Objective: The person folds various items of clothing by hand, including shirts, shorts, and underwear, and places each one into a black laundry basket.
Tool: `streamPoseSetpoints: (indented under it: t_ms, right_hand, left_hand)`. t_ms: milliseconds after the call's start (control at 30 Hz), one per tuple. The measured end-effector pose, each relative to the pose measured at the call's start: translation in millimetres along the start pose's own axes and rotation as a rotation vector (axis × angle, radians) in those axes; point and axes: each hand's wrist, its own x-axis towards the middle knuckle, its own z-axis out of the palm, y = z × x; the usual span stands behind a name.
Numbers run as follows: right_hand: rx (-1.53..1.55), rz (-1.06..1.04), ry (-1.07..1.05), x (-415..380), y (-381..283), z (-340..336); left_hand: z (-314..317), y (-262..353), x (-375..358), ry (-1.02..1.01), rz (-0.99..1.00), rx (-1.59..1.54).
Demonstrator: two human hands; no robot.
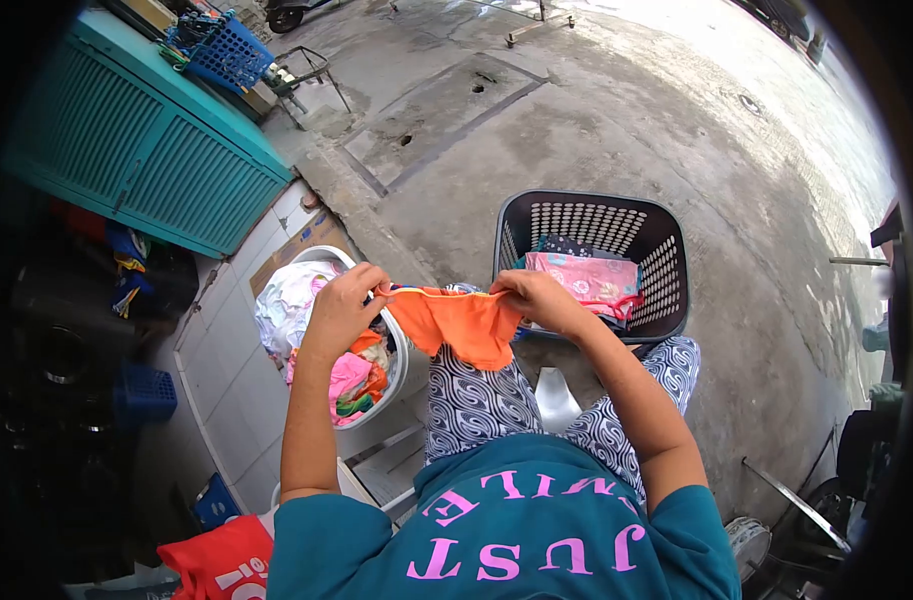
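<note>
Small orange shorts [467, 325] hang by their stretched top edge between my two hands, above my patterned trousers. My left hand [352, 295] pinches one end of the edge, and my right hand [537, 298] grips the other end. Left of them stands a white basket [401, 375] heaped with loose clothes [349, 375] in white, pink and orange. A dark grey laundry basket [594, 198] stands just beyond my right hand. Inside it lie folded clothes, with a pink patterned garment [587, 277] on top.
Teal louvred cabinets [157, 145] stand at the upper left, with a blue crate [227, 55] on top. A red cloth [220, 560] lies at the lower left. Concrete floor [767, 260] stretches ahead and right. A metal bar [797, 505] juts out at the lower right.
</note>
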Motion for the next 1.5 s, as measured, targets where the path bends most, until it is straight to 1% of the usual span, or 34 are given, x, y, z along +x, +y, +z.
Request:
streamPoseSetpoints:
  t_ms: [67, 133, 167, 200, 233, 267, 300, 333, 367, 433, 467, 533, 567, 600, 667, 733, 800, 833, 867, 900, 933, 1000, 1033, 1067, 1100, 1133, 1200, 1233, 1267, 1333, 1400, 1433, 1467, 1500]
  right_hand:
    - [-0.254, -0.205, 0.241, 6, -19, -34]
    - [-0.469, -0.260, 0.407, 5, -46, -62]
    - [-0.498, -0.323, 0.566, 3, -53, -68]
    - [-0.517, -0.318, 0.575, -2, -48, -73]
    - [-0.573, -0.272, 0.502, -8, -34, -75]
    - [-0.624, -0.220, 0.427, -17, -16, -74]
    - [-0.524, -0.147, 0.285, -25, 14, -71]
    - [-0.390, 0.013, 0.186, -35, 15, -74]
    - [-0.332, 0.038, 0.175, -45, 16, -79]
    - [-0.243, 0.093, 0.173, -62, 25, -88]
    - [-0.242, 0.140, 0.178, -68, 29, -96]
    - [-0.162, 0.302, 0.141, -77, 41, -109]
    - [-0.169, 0.334, 0.170, -80, 46, -114]
    - [-0.088, 0.413, 0.182, -83, 52, -118]
    - [-0.152, 0.426, 0.219, -86, 70, -124]
    - [-0.258, 0.405, 0.265, -88, 83, -130]
    - [-0.473, 0.330, 0.351, -88, 96, -133]
    - [-0.472, 0.333, 0.347, -89, 99, -131]
    - [-0.554, 0.304, 0.431, -89, 101, -130]
    - [-0.637, 0.272, 0.516, -89, 104, -128]
    - [-0.637, 0.273, 0.514, -90, 108, -124]
    - [-0.712, 0.267, 0.562, -94, 122, -108]
    - [-0.790, 0.259, 0.557, -98, 135, -96]
    - [-0.829, 0.321, 0.517, -106, 142, -84]
    - [-0.792, 0.380, 0.467, -113, 148, -70]
    - [-0.756, 0.436, 0.417, -123, 158, -55]
    - [-0.746, 0.468, 0.373, -147, 183, -27]
    - [-0.731, 0.534, 0.328, -154, 183, -19]
    - [-0.727, 0.525, 0.323, -159, 181, -11]
    - [-0.748, 0.608, 0.292, -169, 176, 3]
    - [-0.716, 0.650, 0.191, -180, 176, 13]
    - [-0.617, 0.776, 0.103, -177, 171, 10]
    - [-0.627, 0.732, 0.119, -177, 168, 9]
    - [-0.692, 0.627, 0.105, -186, 184, 15]
  left_hand:
    - [-10, 12, 11, 0.240, 0.215, 0.127]
    - [-11, 24, 22, 0.294, 0.285, 0.140]
    - [-6, 28, 28, 0.421, 0.349, 0.229]
    - [-1, 29, 34, 0.547, 0.407, 0.318]
    - [12, 24, 42, 0.550, 0.457, 0.333]
    - [30, 11, 52, 0.426, 0.446, 0.289]
    - [47, -1, 56, 0.302, 0.434, 0.222]
    - [55, 2, 61, 0.173, 0.423, 0.156]
    - [61, 4, 66, 0.163, 0.445, 0.141]
    - [75, 14, 72, 0.040, 0.440, -0.005]
    - [85, 19, 77, 0.021, 0.455, -0.022]
    - [101, 25, 95, -0.095, 0.394, -0.309]
    - [113, 27, 104, -0.154, 0.323, -0.429]
    - [125, 28, 114, -0.158, 0.327, -0.431]
    - [148, 30, 132, -0.174, 0.209, -0.521]
    - [164, 36, 149, -0.173, 0.206, -0.484]
    - [175, 49, 161, -0.009, 0.146, -0.539]
    - [177, 55, 165, 0.048, 0.185, -0.452]
    - [182, 59, 167, 0.047, 0.182, -0.454]
    - [187, 62, 170, 0.141, 0.281, -0.303]
    - [194, 63, 171, 0.234, 0.378, -0.149]
    - [216, 59, 169, 0.190, 0.364, -0.119]
    - [231, 56, 166, 0.161, 0.385, -0.082]
    - [243, 53, 160, 0.132, 0.405, -0.044]
    - [254, 50, 150, -0.022, 0.326, -0.007]
    - [265, 44, 140, -0.112, 0.309, 0.025]
    - [271, 40, 122, -0.218, 0.256, -0.005]
    - [267, 39, 116, -0.214, 0.248, -0.002]
    - [259, 39, 110, -0.183, 0.225, -0.069]
    - [237, 35, 96, -0.147, 0.185, -0.128]
    - [211, 24, 76, -0.024, 0.249, -0.121]
    - [197, 2, 48, 0.093, 0.238, -0.094]
    - [188, -5, 34, 0.129, 0.198, -0.065]
    - [183, -14, 19, 0.172, 0.171, -0.037]
